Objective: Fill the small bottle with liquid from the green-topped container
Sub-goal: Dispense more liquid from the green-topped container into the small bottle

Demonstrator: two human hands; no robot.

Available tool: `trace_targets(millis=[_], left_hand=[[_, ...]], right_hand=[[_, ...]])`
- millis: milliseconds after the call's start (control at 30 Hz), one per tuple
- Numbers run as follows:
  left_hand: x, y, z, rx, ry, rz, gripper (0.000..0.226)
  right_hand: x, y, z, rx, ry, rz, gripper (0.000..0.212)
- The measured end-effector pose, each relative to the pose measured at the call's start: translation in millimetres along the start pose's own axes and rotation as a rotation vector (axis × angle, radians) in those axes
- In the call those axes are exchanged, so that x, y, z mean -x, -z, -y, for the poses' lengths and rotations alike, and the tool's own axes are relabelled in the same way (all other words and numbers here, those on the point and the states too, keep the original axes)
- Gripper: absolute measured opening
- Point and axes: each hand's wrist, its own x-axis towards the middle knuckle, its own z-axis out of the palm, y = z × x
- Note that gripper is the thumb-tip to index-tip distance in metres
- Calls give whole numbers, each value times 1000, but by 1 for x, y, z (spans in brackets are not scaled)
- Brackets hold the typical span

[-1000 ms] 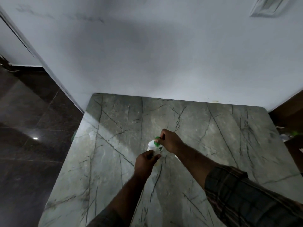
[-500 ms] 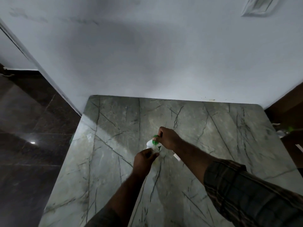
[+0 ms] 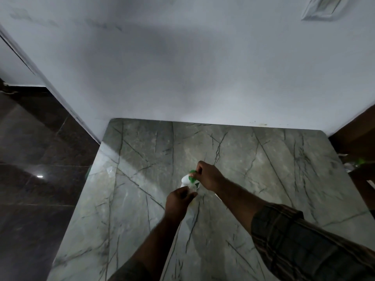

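My right hand (image 3: 209,176) grips the green-topped container (image 3: 185,180), my left hand (image 3: 178,200) holds the small bottle (image 3: 192,188) against it; I'd line up the openings and pour slowly.

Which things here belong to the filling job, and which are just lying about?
In the job: container, bottle, left hand, right hand.
Lying about: wall plate, clutter beside the table.
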Motion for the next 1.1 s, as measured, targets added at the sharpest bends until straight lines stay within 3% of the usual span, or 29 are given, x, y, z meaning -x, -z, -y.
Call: trace_targets(millis=[1100], left_hand=[[-1, 3, 0, -1, 14, -1, 22]], right_hand=[[-2, 1, 6, 19, -50, 24, 31]])
